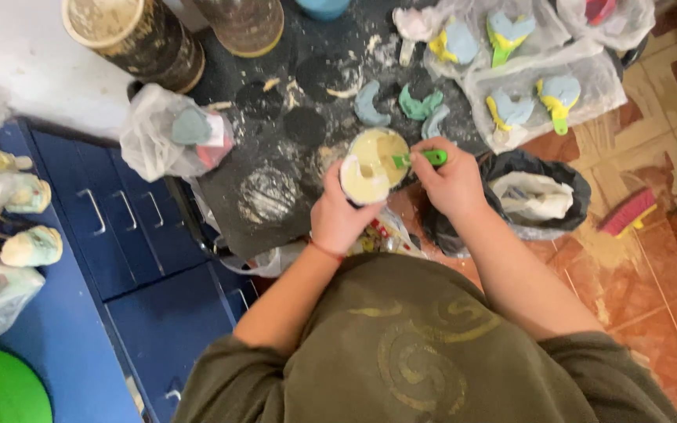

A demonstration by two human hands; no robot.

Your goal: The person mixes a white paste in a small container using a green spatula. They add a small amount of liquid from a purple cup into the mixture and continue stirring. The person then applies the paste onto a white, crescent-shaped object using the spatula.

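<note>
My left hand (338,215) grips a small round cream-coloured mould piece (364,178), held just in front of a round cup (383,151) filled with pale yellow liquid. My right hand (452,184) is closed on a green-handled tool (425,158) whose tip dips into the cup. Both hands hover over the near edge of a black work mat (276,196) dusted with white powder. Just beyond the cup lie three curved blue and green cast pieces (401,106).
Clear bags (546,90) with blue-and-yellow figures sit at the back right. A black bag-lined bin (534,192) stands beside my right hand. A plastic bag (174,133) lies left of the mat, two cylinders (139,35) behind. Blue drawers (119,227) fill the left; a brush (627,211) lies on the tiled floor.
</note>
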